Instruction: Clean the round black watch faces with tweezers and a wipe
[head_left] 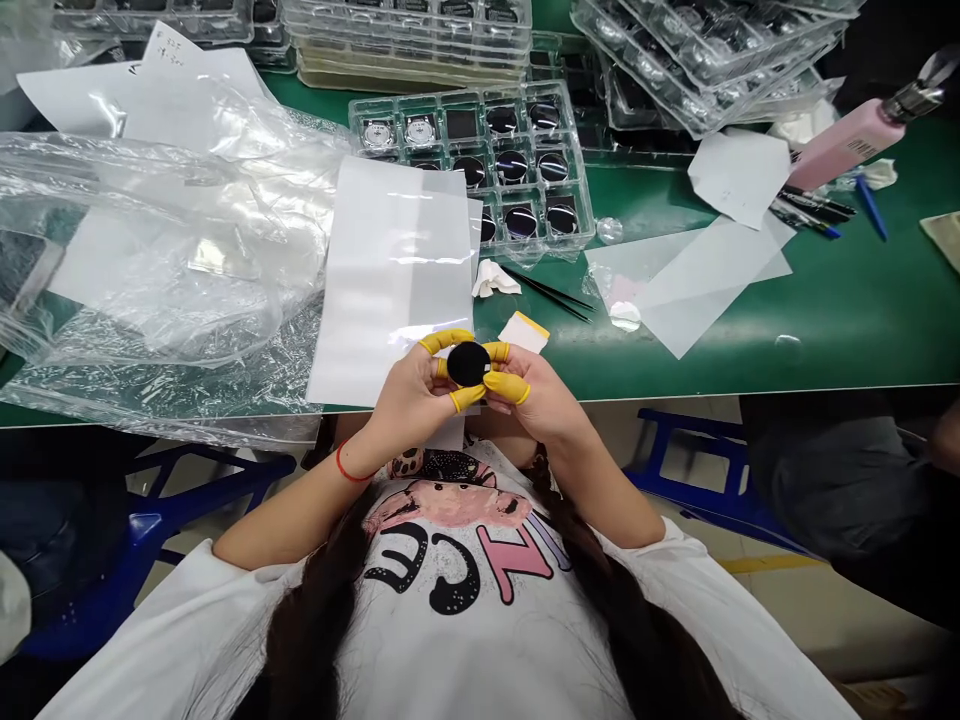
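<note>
Between my hands, just above the table's front edge, is a round black disc [466, 364] with a small white tab at its right rim. My left hand [411, 385] grips the disc's left side, with yellow finger cots on the fingertips. On the right side, my right hand [529, 385], also in yellow finger cots, pinches the rim by the white tab. Behind the hands lie a white sheet [390, 280], a small white pad with a yellow edge [524, 333], black tweezers [551, 293] and a crumpled white tissue [495, 279].
A clear compartment tray [585, 205] of round dark discs stands beyond the sheet. More stacked trays [409, 55] line the back. Plastic film [187, 220] covers the left side. At right are translucent sheets [694, 285], a pink bottle [847, 145] and a blue pen [871, 208].
</note>
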